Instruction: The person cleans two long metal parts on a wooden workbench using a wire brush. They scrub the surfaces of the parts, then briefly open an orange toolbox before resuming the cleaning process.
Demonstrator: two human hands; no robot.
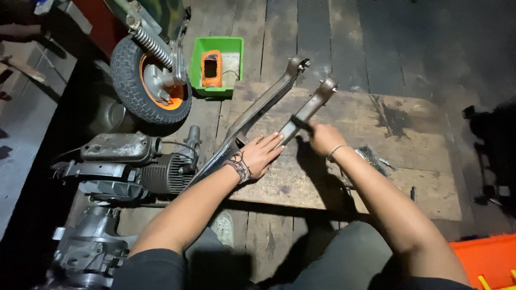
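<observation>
Right hand (324, 137) blurred, grip unclear

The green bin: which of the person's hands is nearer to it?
Left. The left hand lies flat on the board just below the green bin; the right hand is farther to the right, at the fork arm.

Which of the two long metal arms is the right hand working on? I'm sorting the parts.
The right-hand arm, the shorter one. The right hand grips its lower part, while the left hand lies flat between it and the longer arm.
</observation>
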